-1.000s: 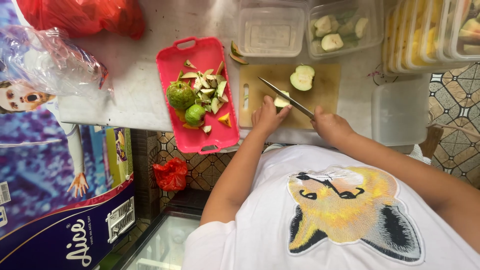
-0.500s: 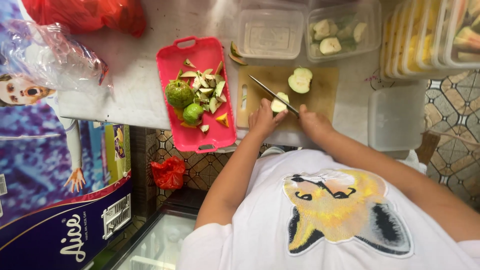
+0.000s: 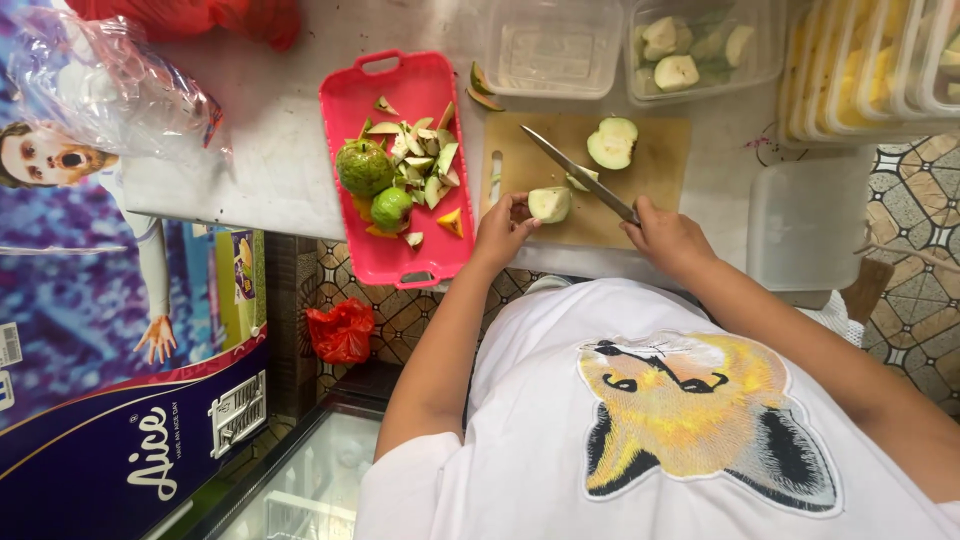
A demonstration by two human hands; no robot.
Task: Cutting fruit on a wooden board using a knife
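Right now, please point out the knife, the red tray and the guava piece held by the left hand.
knife (image 3: 572,170), head view, middle of the blade.
red tray (image 3: 432,82), head view, bare floor near its top edge.
guava piece (image 3: 549,204), head view, pale cut face.

2 whole guavas (image 3: 364,167) (red tray), 1 knife (image 3: 582,176), 1 cutting board (image 3: 655,175)

A cutting board (image 3: 655,175) lies on the worktop (image 3: 270,160), with a tray (image 3: 345,120) of two whole guavas (image 3: 364,167) and scraps touching its left edge. On the board, a guava half (image 3: 611,143) sits behind a guava piece (image 3: 549,204); a knife (image 3: 580,173) slants between them. Behind the board stand an empty container (image 3: 553,45) and, to its right, one holding guava pieces (image 3: 672,60).
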